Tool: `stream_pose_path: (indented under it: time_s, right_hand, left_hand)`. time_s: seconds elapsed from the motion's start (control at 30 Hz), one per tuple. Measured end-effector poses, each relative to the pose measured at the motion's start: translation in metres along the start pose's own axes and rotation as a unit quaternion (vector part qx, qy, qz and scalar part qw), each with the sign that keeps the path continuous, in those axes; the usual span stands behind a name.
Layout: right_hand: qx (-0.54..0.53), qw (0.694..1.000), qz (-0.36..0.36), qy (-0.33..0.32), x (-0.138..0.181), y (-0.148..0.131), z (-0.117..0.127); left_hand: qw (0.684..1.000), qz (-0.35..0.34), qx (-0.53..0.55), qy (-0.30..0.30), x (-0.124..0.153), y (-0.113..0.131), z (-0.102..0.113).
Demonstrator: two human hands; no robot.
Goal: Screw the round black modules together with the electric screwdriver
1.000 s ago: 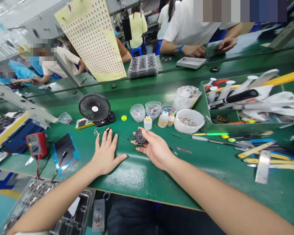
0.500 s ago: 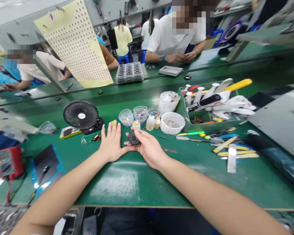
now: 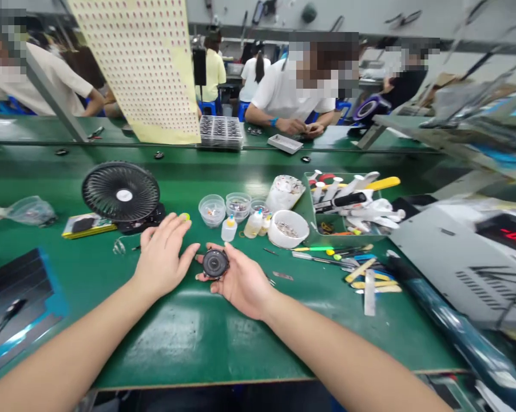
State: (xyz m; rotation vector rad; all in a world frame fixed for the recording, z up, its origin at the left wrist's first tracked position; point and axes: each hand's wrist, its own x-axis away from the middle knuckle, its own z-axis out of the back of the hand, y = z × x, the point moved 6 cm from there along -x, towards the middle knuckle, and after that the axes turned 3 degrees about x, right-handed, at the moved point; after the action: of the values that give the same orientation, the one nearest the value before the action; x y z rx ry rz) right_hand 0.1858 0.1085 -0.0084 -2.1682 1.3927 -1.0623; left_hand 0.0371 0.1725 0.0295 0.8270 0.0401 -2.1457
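A round black watch case (image 3: 215, 263), strapless as far as I can see, rests in the fingers of my right hand (image 3: 246, 285). Its round face, with a lighter ring in the middle, is turned up towards me. Fingers of that hand curl beneath and around its edge, partly hidden by it. To the left, my left hand (image 3: 161, 257) is over the green bench with its fingers stretched out and thumb apart, holding nothing. Just beyond its fingertips are a small yellow-green object (image 3: 185, 217) and the base of a black fan (image 3: 120, 191).
Behind the hands stand clear plastic cups (image 3: 211, 210), small dropper bottles (image 3: 229, 229) and a white bowl (image 3: 288, 229) of small parts. A green bin (image 3: 312, 214) of tools is right of them, with loose sticks and a metal strip (image 3: 369, 293). Across the bench sits a co-worker (image 3: 292, 91).
My left hand has lifted away from the watch case and moved left towards the fan's base. My right hand still holds the case, now tilted more face-up. The camera view has turned right.
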Motion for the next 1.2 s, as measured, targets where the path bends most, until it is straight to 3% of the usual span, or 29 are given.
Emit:
stream_pose_path:
  time_s: [0.13, 0.37, 0.67, 0.87, 1.03, 1.2]
  right_hand:
    - [-0.022, 1.0, 0.007, 0.01, 0.0, -0.003, 0.002]
    - [0.018, 0.997, 0.068, 0.012, -0.002, 0.0, 0.003]
    - [0.113, 0.987, 0.109, -0.021, -0.001, 0.006, 0.002]
    - [0.173, 0.973, 0.151, -0.009, 0.0, 0.008, 0.004]
    - [0.144, 0.973, 0.178, 0.04, 0.002, -0.001, 0.007]
    - [0.053, 0.986, 0.151, 0.038, 0.002, -0.007, 0.007]
  left_hand:
    - [0.991, -0.043, 0.129, 0.015, 0.005, 0.019, 0.016]
    - [0.982, -0.004, 0.188, -0.02, 0.008, 0.024, 0.004]
    - [0.977, 0.036, 0.21, -0.031, 0.007, 0.022, 0.007]
    - [0.976, 0.049, 0.198, -0.071, 0.006, 0.021, 0.002]
    - [0.986, 0.046, 0.127, -0.095, 0.006, 0.007, -0.004]
    - [0.989, 0.04, 0.098, -0.102, 0.005, -0.007, -0.01]
